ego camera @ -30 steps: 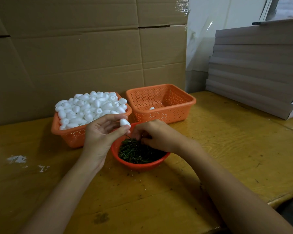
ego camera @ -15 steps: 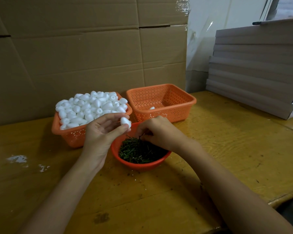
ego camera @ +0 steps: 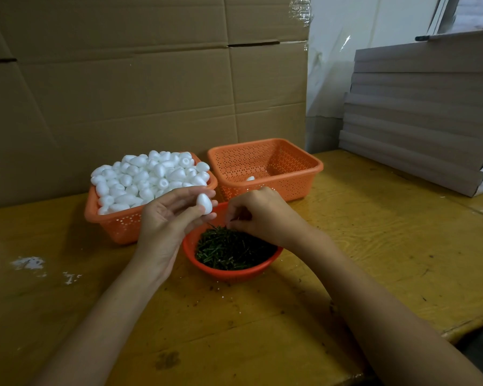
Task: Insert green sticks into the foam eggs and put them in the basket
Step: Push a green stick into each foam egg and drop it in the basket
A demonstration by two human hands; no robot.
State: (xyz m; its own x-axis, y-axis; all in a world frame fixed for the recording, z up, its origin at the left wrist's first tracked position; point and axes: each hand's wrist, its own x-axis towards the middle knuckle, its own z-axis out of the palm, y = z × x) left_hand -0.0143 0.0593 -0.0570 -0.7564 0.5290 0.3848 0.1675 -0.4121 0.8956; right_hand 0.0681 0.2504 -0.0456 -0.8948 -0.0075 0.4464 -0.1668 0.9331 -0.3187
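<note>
My left hand (ego camera: 166,218) pinches a white foam egg (ego camera: 204,203) between thumb and fingertips, just above the far rim of a red bowl (ego camera: 191,253) filled with green sticks (ego camera: 232,250). My right hand (ego camera: 258,214) hovers over the bowl's far side, fingers curled and pinching a thin green stick (ego camera: 213,225) whose tip points toward the egg. An orange basket (ego camera: 115,222) heaped with foam eggs stands at the left. A second orange basket (ego camera: 304,174) to its right holds one egg (ego camera: 250,178).
Large cardboard sheets (ego camera: 151,87) stand behind the baskets. A stack of flat grey boxes (ego camera: 421,115) sits at the right on the yellow wooden table (ego camera: 374,240). White foam crumbs (ego camera: 28,263) lie at the left. The table's front edge runs along the lower right.
My right hand has lifted slightly out of the sticks with one pinched. The left hand holding the egg has barely moved.
</note>
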